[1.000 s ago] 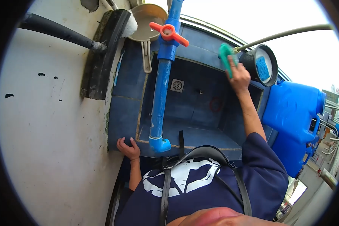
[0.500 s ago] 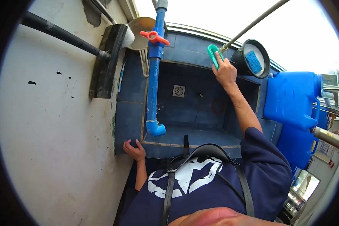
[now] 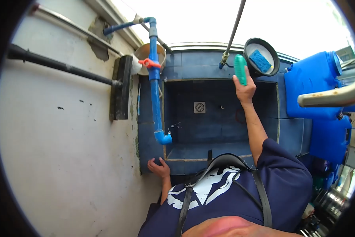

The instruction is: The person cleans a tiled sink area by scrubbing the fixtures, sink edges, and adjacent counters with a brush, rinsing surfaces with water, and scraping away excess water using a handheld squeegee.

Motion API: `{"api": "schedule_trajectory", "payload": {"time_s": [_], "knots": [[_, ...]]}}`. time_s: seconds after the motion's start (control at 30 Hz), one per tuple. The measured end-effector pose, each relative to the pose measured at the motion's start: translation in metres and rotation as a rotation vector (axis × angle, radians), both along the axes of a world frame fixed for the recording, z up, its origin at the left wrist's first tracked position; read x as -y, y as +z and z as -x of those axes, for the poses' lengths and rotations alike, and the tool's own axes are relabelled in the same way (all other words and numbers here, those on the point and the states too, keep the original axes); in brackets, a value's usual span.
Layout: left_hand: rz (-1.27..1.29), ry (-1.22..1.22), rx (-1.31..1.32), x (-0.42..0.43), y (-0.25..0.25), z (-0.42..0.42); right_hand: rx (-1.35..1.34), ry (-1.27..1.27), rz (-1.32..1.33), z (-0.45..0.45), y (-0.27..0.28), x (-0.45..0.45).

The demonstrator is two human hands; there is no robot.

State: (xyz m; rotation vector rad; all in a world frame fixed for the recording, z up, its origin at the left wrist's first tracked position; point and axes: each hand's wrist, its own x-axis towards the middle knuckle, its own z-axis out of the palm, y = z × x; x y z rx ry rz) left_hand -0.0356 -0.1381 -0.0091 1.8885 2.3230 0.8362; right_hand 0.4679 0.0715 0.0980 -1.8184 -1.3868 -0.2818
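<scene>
Head view: pinching green oval plastic brush [image 3: 240,70] in right grip [image 3: 245,90], upper centre-right, beside round black plastic bucket [image 3: 276,60], with left grip [image 3: 159,168] loosely spread at blue-tiled worktop [image 3: 149,136]. Seemingly handling brush; calling for steady hold next.

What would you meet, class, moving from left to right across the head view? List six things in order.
Black tool head, red valve handle, square drain, green brush, blue sponge, upper blue jug.

Your right hand [image 3: 246,91] has shifted the green brush [image 3: 239,70] from left of the hose fitting [image 3: 224,58] to its right
</scene>
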Motion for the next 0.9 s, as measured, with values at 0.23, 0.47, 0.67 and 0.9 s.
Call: {"api": "schedule_trajectory", "payload": {"time_s": [0.23, 0.47, 0.67, 0.9], "knots": [[-0.012, -0.030, -0.056, -0.001, 0.000, 0.000, -1.065, -0.136, -0.171, 0.011, -0.005, -0.056], [-0.001, -0.015, -0.023, -0.007, -0.012, -0.001, -0.936, -0.258, -0.052, 0.046, -0.031, -0.045], [-0.014, -0.508, 0.574, -0.099, 0.052, -0.165, -1.546, -0.133, -0.247, 0.017, -0.002, -0.057], [-0.320, -0.890, 1.042, -0.302, 0.145, -0.395, -1.152, -0.193, -0.420, 0.063, -0.045, -0.051]]}}
